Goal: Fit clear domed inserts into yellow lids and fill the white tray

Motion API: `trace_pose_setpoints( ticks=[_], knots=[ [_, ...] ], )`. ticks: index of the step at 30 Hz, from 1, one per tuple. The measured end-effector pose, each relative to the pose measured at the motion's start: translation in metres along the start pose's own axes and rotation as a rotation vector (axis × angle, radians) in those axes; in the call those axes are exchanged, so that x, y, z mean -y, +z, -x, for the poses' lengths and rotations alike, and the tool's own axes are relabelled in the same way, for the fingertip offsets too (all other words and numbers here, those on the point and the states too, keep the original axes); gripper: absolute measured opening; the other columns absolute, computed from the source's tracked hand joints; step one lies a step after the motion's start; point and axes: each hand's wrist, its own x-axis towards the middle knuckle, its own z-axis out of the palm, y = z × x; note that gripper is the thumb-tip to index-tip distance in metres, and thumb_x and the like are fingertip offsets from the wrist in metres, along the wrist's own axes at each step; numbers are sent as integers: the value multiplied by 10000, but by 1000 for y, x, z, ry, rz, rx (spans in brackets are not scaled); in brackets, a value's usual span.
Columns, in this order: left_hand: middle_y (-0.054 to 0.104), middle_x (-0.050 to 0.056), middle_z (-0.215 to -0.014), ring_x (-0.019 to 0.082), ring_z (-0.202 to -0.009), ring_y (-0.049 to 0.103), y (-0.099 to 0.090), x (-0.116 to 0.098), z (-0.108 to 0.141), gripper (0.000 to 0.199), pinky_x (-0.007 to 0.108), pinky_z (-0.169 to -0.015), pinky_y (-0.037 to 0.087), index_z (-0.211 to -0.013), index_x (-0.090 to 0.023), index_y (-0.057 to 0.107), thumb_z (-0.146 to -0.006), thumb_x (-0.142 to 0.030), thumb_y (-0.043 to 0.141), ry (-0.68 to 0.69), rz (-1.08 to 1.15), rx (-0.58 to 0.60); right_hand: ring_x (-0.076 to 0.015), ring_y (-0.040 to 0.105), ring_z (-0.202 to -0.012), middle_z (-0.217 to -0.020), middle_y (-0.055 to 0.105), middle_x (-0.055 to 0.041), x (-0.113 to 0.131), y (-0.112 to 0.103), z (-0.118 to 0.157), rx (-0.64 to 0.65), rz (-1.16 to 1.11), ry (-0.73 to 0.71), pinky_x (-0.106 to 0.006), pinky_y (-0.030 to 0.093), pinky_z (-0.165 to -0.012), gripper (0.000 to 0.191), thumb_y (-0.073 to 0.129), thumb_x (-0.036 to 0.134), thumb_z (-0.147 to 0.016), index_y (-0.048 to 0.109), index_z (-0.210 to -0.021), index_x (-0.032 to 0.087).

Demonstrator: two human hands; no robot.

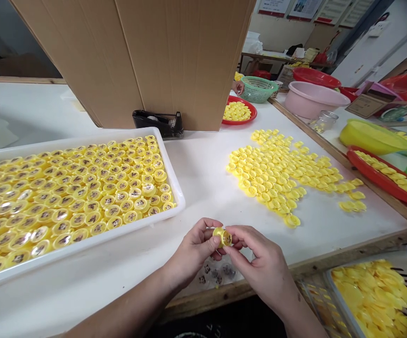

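Note:
Between my two hands, above the table's front edge, is a small round yellow plastic piece (222,237) with a dark picture on its face. My left hand (198,241) pinches its left side between thumb and fingers. The fingertips of my right hand (260,256) press on its right rim. Under the hands lie several clear round discs (207,274) with dark printed figures, partly covered by my fingers. To the left, a white tray (175,188) holds rows of similar yellow pieces with pictures. Plain yellow pieces (270,169) lie spread on the table to the right.
A tall cardboard box (175,56) stands behind, with a black tape dispenser (158,123) at its foot. Beyond it are a red plate (254,112), a green basket (260,89) and another person's hand (237,87). A crate of yellow parts (372,295) sits lower right, past the wooden edge (351,251).

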Motion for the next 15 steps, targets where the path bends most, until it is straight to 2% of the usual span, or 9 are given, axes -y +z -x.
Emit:
trace_pose_setpoints(
  ticks=[7,15],
  knots=[
    [650,44,-843,116,-725,579,4,-2,1,289,239,-657,442,-965,-168,512,-788,-339,664,27,16,13,-196,611,-840,-986,644,-59,-2,-1,0,-20,25,-58,-314,522,-726,178,569,197,-839,608,-1005,247],
    [636,19,-794,102,-686,590,4,1,3,279,256,-676,482,-950,-155,519,-775,-297,684,10,67,9,-196,618,-894,-982,641,-53,0,-1,1,-48,166,-176,-301,520,-759,219,547,145,-851,592,-1038,250]
  ],
)
